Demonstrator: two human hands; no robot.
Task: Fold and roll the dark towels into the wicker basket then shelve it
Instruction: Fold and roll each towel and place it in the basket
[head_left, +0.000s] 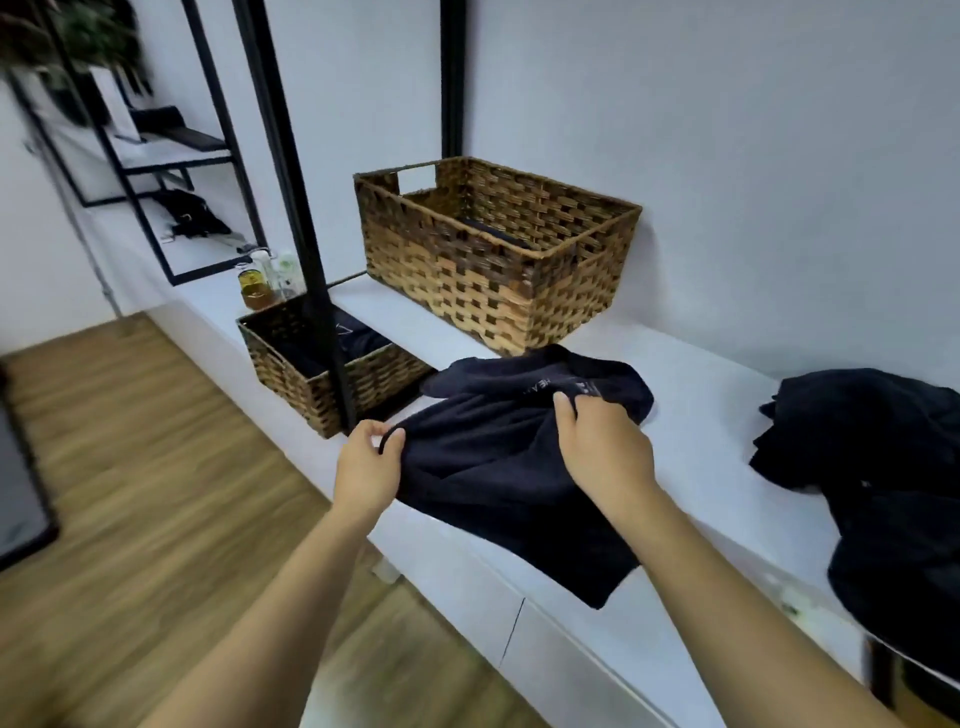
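single head-worn wide view, looking forward and down, close over both forearms, facing a white counter (701, 415) against the wall

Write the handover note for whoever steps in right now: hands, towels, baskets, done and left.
Left hand pinches the near-left edge of the dark towel; right hand grips its middle. The towel lies spread on the white counter, not yet folded or rolled.
Large wicker basket stands behind it by the wall, with something dark inside. More dark towels lie heaped to the right.
Left: fold, roll, load, repeat for the heap, then shelve.
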